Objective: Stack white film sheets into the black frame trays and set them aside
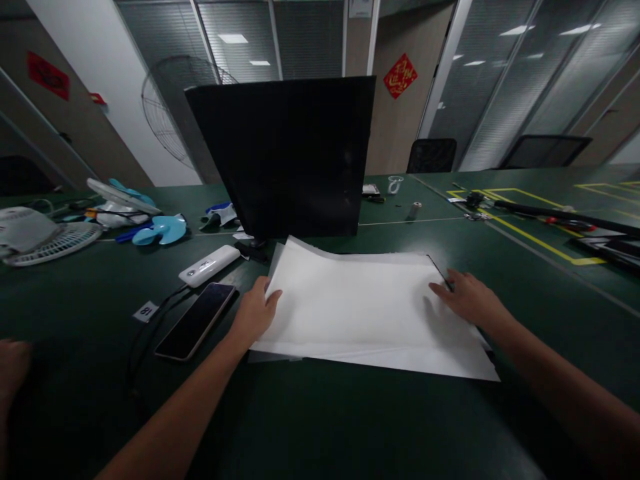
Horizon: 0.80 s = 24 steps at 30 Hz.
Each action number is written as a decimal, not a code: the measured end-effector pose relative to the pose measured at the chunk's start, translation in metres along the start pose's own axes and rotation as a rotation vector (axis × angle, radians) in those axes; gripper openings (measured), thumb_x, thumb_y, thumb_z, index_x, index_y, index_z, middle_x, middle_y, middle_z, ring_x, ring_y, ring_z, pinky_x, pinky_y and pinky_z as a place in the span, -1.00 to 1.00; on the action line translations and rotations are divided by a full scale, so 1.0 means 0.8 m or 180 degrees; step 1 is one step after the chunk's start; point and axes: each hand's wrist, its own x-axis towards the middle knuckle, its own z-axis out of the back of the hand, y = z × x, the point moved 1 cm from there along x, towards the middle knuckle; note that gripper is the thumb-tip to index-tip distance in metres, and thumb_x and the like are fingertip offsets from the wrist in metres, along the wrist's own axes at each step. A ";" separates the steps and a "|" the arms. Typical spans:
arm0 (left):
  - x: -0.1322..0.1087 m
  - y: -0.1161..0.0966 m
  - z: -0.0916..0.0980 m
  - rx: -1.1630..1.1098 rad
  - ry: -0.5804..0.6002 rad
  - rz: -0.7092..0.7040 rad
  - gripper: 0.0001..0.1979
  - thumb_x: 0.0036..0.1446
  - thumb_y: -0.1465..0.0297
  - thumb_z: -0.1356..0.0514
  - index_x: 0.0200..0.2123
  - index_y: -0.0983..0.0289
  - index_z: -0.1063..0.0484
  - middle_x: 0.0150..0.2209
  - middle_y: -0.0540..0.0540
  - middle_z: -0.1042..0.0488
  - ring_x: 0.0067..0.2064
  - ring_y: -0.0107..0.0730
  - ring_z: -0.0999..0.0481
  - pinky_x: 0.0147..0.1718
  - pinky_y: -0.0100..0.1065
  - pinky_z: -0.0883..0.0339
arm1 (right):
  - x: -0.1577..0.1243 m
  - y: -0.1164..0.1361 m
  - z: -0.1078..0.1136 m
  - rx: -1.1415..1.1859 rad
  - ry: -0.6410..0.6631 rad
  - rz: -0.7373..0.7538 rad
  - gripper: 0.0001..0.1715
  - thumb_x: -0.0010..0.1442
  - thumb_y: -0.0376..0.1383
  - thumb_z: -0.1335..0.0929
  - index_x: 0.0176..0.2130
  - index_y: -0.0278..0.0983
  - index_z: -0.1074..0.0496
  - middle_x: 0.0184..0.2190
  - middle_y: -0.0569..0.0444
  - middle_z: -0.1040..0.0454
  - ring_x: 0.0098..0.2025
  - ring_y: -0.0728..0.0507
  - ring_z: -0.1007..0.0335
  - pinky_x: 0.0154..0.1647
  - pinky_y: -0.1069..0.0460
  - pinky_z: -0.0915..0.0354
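A large white sheet (355, 307) lies slightly curved on the dark green table in front of me, its upper left corner lifted. My left hand (254, 312) pinches its left edge, thumb on top and fingers partly hidden. At the right edge, my right hand (467, 297) holds the sheet with the thumb over it and the fingers on the outer side. More sheets (273, 357) peek out below the lower left edge, and something dark shows along the right border.
Behind the sheet stands a black screen (295, 160). Left of it are a phone (197, 321), a white power strip-like device (210, 265) with a cable, and fan parts (160, 230). Another person's hand (13, 363) rests far left. A black pole (560, 215) lies right.
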 end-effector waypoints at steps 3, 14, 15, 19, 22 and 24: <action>0.005 0.007 -0.005 -0.0604 -0.0182 -0.0138 -0.72 0.32 0.18 -0.13 -0.04 0.25 -0.36 -0.10 0.26 -0.61 -0.08 0.02 -0.65 -0.08 -0.07 -0.47 | 0.008 -0.005 -0.006 0.0226 -0.0100 -0.0017 -0.01 0.28 0.27 -0.23 0.26 -0.45 -0.41 0.21 -0.43 -0.44 0.18 -0.50 -0.45 0.22 -0.40 -0.37; 0.012 0.021 -0.019 -0.0416 -0.0210 -0.0415 -0.45 0.24 0.18 -0.24 0.23 0.29 -0.36 0.22 0.32 -0.52 0.25 0.13 -0.49 0.27 0.13 -0.31 | -0.012 0.002 0.003 0.0304 -0.0149 0.0406 0.13 0.23 0.28 -0.31 0.44 -0.41 -0.23 0.44 -0.36 -0.19 0.44 -0.54 -0.14 0.42 -0.45 -0.17; 0.012 0.022 -0.020 -0.0141 -0.0229 -0.0420 -0.39 0.23 0.18 -0.25 0.27 0.33 -0.34 0.26 0.36 -0.48 0.29 0.16 -0.45 0.31 0.15 -0.25 | -0.026 0.012 0.008 0.0177 -0.0078 0.0729 0.16 0.23 0.31 -0.32 0.49 -0.34 -0.17 0.51 -0.29 -0.06 0.51 -0.54 0.01 0.45 -0.46 -0.09; 0.001 0.012 -0.006 0.0679 -0.0151 -0.0352 -0.26 0.34 0.10 -0.17 0.40 0.47 -0.21 0.42 0.49 -0.27 0.43 0.27 -0.25 0.39 0.21 -0.10 | -0.090 0.050 0.024 -0.0115 0.0852 0.1930 0.26 0.14 0.40 -0.36 0.57 0.00 0.06 0.59 0.02 0.25 0.58 -0.47 0.29 0.53 -0.45 0.09; -0.021 -0.010 0.018 0.0942 0.0261 -0.0575 -0.12 0.33 -0.05 -0.17 0.49 0.39 -0.11 0.50 0.45 -0.11 0.49 0.27 -0.15 0.41 0.23 -0.08 | -0.123 0.059 0.027 -0.0221 0.1138 0.1953 0.25 0.15 0.41 -0.34 0.57 0.04 0.10 0.59 0.03 0.24 0.57 -0.49 0.26 0.53 -0.46 0.11; -0.038 -0.027 0.034 0.0942 0.0962 -0.1041 -0.04 0.21 -0.11 -0.28 0.52 0.20 -0.10 0.55 0.28 -0.04 0.53 0.21 -0.06 0.44 0.21 -0.04 | -0.133 0.058 0.028 -0.0315 0.1090 0.1843 0.12 0.25 0.37 -0.29 0.56 0.04 0.05 0.58 0.03 0.18 0.56 -0.47 0.18 0.52 -0.46 0.05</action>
